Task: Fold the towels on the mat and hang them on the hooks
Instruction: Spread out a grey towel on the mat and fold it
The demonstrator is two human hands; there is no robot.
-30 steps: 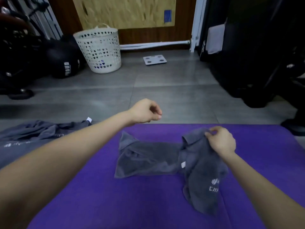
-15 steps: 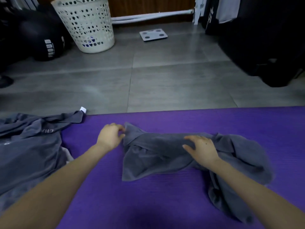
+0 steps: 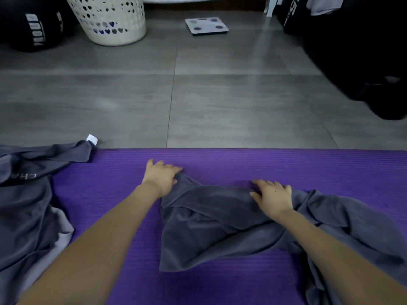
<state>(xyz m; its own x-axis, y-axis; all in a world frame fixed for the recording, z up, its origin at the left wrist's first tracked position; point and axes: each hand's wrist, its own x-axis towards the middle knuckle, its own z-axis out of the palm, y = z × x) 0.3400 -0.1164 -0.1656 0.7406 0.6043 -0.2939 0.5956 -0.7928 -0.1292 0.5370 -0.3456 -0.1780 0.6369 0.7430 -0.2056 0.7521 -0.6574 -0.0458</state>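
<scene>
Bare forearms [image 3: 105, 238]; right hand [image 3: 273, 198] shows what may be a small mole.

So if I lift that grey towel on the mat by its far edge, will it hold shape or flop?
Probably floppy: the grey towel lies creased and bunched toward the right, so it would likely sag from any grip. Its napped surface on the ribbed purple mat suggests a push would wrinkle it rather than slide it whole.

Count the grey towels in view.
2. The middle towel lies crumpled on the mat under the left hand and right hand; the left towel overhangs the mat's left edge, possibly hiding more.
</scene>
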